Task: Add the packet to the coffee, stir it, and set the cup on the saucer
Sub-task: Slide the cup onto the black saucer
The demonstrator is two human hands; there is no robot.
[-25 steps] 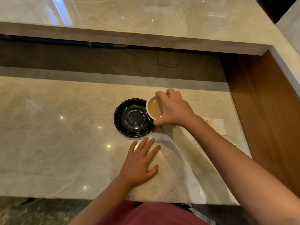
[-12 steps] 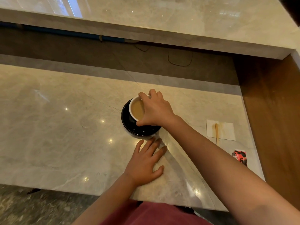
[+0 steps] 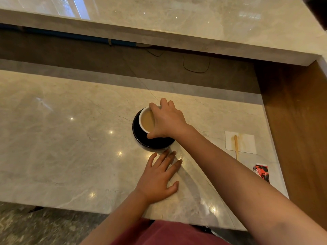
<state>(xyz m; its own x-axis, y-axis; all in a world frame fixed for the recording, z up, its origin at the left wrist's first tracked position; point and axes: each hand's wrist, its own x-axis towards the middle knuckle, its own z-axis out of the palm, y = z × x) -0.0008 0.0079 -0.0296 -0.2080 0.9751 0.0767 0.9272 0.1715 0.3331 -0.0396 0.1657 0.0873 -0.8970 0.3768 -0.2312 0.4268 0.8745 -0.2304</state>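
Note:
A white cup [image 3: 146,119] of light brown coffee stands on the black saucer [image 3: 141,138] in the middle of the marble counter. My right hand [image 3: 167,121] grips the cup from above and from its right side, fingers wrapped over the rim. My left hand [image 3: 159,175] lies flat on the counter just in front of the saucer, fingers spread, holding nothing. A wooden stirrer [image 3: 236,146] rests on a white napkin [image 3: 246,143] to the right. A torn red packet [image 3: 261,172] lies nearer the counter's right front.
The marble counter [image 3: 62,147] ends at a wooden side panel [image 3: 297,129] on the right. A raised marble ledge [image 3: 177,20] runs across the back, with a dark recess and a cable [image 3: 196,68] under it. The counter's front edge is close to my body.
My right hand has carried the cup leftward from beside the saucer onto the saucer. My left hand has stayed flat on the counter.

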